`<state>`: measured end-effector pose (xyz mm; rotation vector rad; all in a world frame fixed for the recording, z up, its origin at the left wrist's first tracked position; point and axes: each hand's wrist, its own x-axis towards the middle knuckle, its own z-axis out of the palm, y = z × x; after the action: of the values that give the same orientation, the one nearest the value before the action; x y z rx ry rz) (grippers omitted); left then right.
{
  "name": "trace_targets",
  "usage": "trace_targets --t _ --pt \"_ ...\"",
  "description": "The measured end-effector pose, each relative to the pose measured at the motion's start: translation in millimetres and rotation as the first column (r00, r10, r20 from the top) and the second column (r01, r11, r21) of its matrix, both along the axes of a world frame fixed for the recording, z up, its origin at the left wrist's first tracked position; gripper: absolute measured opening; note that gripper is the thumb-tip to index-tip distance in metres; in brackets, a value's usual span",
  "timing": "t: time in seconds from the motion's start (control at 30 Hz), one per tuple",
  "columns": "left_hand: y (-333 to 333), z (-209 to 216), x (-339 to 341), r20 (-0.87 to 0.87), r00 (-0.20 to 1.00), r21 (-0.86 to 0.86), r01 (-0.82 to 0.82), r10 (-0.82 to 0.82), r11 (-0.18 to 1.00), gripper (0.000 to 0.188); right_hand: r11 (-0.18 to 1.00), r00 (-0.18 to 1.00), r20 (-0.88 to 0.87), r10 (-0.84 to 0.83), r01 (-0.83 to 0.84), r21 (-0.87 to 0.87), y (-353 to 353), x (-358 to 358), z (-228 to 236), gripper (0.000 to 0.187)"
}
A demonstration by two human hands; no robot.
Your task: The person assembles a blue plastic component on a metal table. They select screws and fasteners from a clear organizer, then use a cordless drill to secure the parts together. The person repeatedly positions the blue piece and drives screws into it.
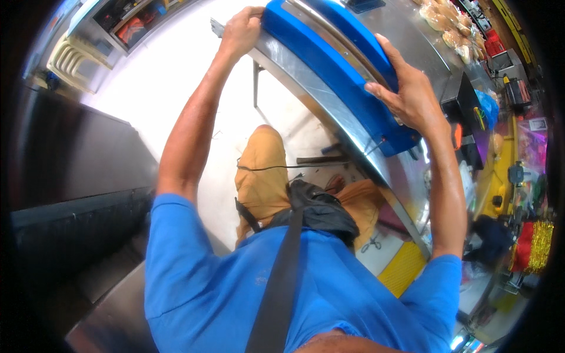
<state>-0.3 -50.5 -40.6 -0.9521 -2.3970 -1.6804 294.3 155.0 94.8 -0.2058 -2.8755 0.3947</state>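
A long blue heat sealer (pixel 329 67) with a metal strip along its top lies on a steel table (pixel 288 79). My left hand (pixel 241 30) holds its far left end, fingers curled against the blue body. My right hand (pixel 409 94) grips the nearer right end, with thumb and fingers on either side of the upper arm. The fingertips of the left hand are partly hidden at the sealer's edge.
Packed bread buns (pixel 444 23) are at the far right of the table. A black box (pixel 465 112) stands right of my right hand. A black cord (pixel 294 166) crosses above my knees. Stacked cream plastic chairs (pixel 76 62) are far left; scissors (pixel 371 244) show low down.
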Motion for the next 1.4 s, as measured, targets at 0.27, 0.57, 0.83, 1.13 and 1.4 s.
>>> trace_targets --t 0.27,0.57,0.83,1.13,1.4 --pt "-44 1 36 -0.044 0.986 -0.083 0.156 -0.160 0.984 0.047 0.997 1.000 0.016 0.016 -0.015 -0.070 11 26 2 0.098" --pt "-36 17 30 -0.590 0.803 0.040 0.138 -0.088 0.990 0.095 0.846 0.900 -0.287 -0.328 0.145 -0.513 23 122 -36 0.114" --pt "15 54 99 -0.679 0.433 -0.508 0.306 -0.593 0.805 0.110 0.679 0.793 -0.178 -0.583 0.355 -0.643 14 131 -84 0.118" --pt "49 86 73 -0.587 0.479 -0.623 0.247 -0.653 0.742 0.114 0.397 0.869 -0.195 -0.455 0.001 -0.918 33 65 -79 0.093" --pt "72 98 48 -0.254 0.630 -0.742 0.359 -0.733 0.566 0.095 0.105 0.943 0.104 -0.315 0.143 -0.984 109 12 -94 0.053"
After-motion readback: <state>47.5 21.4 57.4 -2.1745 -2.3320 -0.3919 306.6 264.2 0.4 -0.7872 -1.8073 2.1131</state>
